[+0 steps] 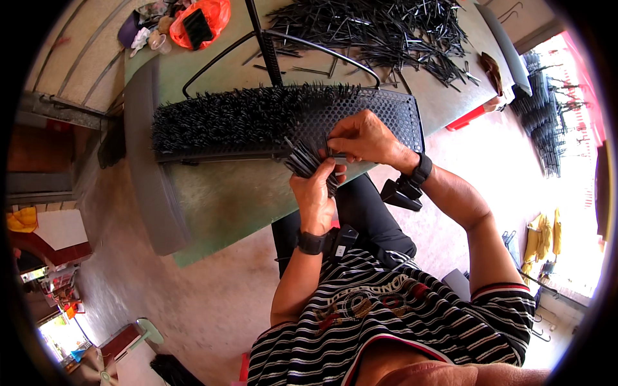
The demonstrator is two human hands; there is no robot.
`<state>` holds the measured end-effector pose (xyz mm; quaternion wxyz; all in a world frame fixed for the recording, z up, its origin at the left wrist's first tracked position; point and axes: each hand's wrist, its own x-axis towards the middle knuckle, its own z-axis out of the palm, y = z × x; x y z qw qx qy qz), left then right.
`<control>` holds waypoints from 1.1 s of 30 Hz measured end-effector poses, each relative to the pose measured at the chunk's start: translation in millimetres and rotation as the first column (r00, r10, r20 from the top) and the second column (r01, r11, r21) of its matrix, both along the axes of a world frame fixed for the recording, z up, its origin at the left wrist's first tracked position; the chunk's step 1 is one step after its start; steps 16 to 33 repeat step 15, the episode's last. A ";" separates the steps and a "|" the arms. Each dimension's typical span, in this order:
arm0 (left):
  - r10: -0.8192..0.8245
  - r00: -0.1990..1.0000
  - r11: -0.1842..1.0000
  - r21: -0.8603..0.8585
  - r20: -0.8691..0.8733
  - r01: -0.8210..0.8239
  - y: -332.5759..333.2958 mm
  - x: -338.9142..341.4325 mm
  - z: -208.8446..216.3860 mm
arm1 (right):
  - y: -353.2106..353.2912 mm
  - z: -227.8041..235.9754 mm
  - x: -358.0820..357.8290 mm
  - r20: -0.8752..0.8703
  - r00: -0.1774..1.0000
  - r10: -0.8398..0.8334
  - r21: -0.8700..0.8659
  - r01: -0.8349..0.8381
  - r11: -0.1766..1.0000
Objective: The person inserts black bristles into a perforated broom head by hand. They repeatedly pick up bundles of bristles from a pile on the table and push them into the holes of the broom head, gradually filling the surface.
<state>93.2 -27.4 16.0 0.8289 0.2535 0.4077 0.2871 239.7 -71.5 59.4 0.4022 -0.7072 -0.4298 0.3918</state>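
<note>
My left hand (314,197) is closed round a bundle of thin black strips (300,158), their ends fanning out above the thumb. Just right of the bundle, my right hand (368,137) pinches what looks like one black strip between thumb and fingertips. Both hands are over the near edge of a long dark perforated panel (394,121). Dense black bristles (219,119) stand up from the panel's left and middle part, while its right part shows bare holes. A black metal frame with a post (265,55) rises behind the panel.
A large heap of loose black strips (393,32) covers the table's far side. The green tabletop (219,199) has grey padding (149,161) along its left edge. At the far left lies an orange bag (209,14) with a dark phone (197,29). Stacked black pieces (541,109) stand at right.
</note>
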 end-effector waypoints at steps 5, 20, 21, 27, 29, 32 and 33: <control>-0.009 1.000 1.000 0.021 0.006 0.009 -2.9 1.5 1.1 | -4.4 5.6 6.1 -0.109 0.981 -0.158 0.029 0.162 0.986; -0.179 0.981 0.984 0.001 0.068 0.180 2.5 -5.7 -19.5 | -5.1 -5.6 20.0 -0.202 0.938 -0.281 0.155 0.313 0.937; -0.179 0.981 0.984 0.001 0.068 0.180 2.5 -5.7 -19.5 | -5.1 -5.6 20.0 -0.202 0.938 -0.281 0.155 0.313 0.937; -0.179 0.981 0.984 0.001 0.068 0.180 2.5 -5.7 -19.5 | -5.1 -5.6 20.0 -0.202 0.938 -0.281 0.155 0.313 0.937; -0.179 0.981 0.984 0.001 0.068 0.180 2.5 -5.7 -19.5 | -5.1 -5.6 20.0 -0.202 0.938 -0.281 0.155 0.313 0.937; -0.179 0.981 0.984 0.001 0.068 0.180 2.5 -5.7 -19.5 | -5.1 -5.6 20.0 -0.202 0.938 -0.281 0.155 0.313 0.937; -0.179 0.981 0.984 0.001 0.068 0.180 2.5 -5.7 -19.5 | -5.1 -5.6 20.0 -0.202 0.938 -0.281 0.155 0.313 0.937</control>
